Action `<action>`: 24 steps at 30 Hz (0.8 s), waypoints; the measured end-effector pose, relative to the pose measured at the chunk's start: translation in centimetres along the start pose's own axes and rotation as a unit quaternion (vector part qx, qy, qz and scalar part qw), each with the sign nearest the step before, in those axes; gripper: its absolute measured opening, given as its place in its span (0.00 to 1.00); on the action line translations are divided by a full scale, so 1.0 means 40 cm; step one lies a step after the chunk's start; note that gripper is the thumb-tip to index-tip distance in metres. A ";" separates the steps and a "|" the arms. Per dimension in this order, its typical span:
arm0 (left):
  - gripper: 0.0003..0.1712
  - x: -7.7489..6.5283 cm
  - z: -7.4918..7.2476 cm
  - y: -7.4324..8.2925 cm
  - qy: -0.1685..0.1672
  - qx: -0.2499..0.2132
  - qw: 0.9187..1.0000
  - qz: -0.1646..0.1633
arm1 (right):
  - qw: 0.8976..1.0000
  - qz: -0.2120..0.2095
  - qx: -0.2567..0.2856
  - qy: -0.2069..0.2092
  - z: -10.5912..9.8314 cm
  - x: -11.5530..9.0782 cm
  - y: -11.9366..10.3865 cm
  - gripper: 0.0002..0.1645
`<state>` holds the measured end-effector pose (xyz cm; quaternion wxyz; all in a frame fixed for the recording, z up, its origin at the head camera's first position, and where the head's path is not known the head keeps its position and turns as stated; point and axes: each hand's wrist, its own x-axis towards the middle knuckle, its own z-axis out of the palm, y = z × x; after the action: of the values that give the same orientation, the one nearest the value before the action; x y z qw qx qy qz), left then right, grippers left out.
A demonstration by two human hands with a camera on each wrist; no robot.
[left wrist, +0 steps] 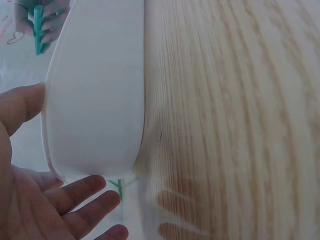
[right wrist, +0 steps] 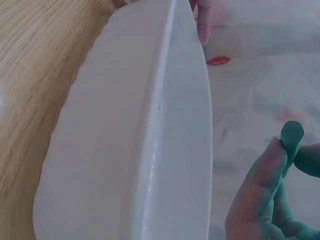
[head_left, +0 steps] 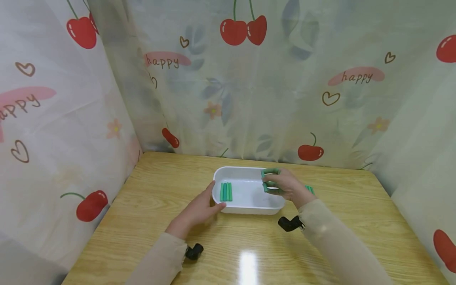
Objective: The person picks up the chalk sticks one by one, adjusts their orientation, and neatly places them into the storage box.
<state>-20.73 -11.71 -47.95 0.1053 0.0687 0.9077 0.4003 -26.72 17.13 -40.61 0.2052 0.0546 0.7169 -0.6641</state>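
Note:
A white plastic tub (head_left: 249, 210) stands on the table. Several green sticks (head_left: 226, 192) lie side by side in its left end. My left hand (head_left: 199, 206) holds that end, thumb at the front rim and fingers along the side; the left wrist view shows the thumb (left wrist: 25, 102) touching the rim. Above the tub's right end, my right hand (head_left: 285, 184) pinches a green stick (head_left: 264, 182) between thumb and fingertips. Its round end (right wrist: 292, 132) shows in the right wrist view. More green sticks (head_left: 309, 189) lie right of the tub, partly hidden by the right forearm.
The wooden table (head_left: 164, 174) carries the tub near its back edge. A printed curtain (head_left: 249, 99) with cherries hangs behind and at both sides. Black wrist cameras (head_left: 289, 224) stick out from both sleeves.

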 end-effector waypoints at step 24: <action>0.56 0.004 0.007 -0.012 0.002 -0.005 1.000 0.011 | 0.999 0.024 0.023 0.025 0.135 0.117 0.092 0.20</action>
<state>-20.85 -11.81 -48.52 0.0997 0.0776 0.9053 0.4056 -28.51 11.35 -45.92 0.2019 0.0925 0.7047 -0.6739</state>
